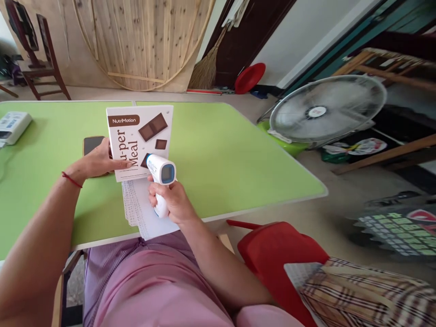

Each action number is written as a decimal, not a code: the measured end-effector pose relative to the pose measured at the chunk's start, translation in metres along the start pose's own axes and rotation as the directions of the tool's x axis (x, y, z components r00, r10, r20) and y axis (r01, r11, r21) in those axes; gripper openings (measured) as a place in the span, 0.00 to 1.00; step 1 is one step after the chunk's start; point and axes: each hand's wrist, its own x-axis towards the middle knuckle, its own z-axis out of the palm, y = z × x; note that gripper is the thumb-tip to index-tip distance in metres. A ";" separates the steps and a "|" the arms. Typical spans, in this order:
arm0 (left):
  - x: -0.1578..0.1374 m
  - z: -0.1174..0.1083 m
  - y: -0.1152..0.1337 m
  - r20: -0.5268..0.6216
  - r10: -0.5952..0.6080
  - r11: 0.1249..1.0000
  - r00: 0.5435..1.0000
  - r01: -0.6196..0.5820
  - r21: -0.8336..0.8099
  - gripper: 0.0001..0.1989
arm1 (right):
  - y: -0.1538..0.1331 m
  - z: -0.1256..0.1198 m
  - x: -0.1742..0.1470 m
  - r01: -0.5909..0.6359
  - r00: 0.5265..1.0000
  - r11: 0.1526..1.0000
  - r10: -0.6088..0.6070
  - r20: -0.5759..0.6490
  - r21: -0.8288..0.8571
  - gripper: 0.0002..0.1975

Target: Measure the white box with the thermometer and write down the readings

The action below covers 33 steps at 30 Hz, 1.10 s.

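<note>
my left grip (99, 160) pinches the box (143, 141), my right grip (173, 200) wraps the thermometer gun (157, 168); crowding them, i could knock the box loose.

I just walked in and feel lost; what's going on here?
A person at a green table holds a white NutriMotion box in the left hand. The right hand grips a white handheld thermometer, its front end close to the box's face; whether they touch is unclear. Written sheets lie below, at the table's near edge.
</note>
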 end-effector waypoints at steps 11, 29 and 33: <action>0.001 0.001 0.001 -0.014 0.048 0.999 0.999 -0.048 0.008 0.33 | 0.007 -0.003 0.003 0.042 0.999 0.995 -0.042 0.007 -0.089 0.17; 0.002 -0.001 0.005 0.031 0.085 0.996 0.996 -0.086 0.020 0.28 | 0.013 -0.004 0.005 0.065 0.997 0.995 -0.061 0.047 -0.078 0.16; 0.002 -0.001 0.006 0.030 0.107 0.994 0.994 -0.108 0.021 0.27 | 0.015 -0.005 0.005 0.060 0.998 0.995 -0.057 0.040 -0.081 0.16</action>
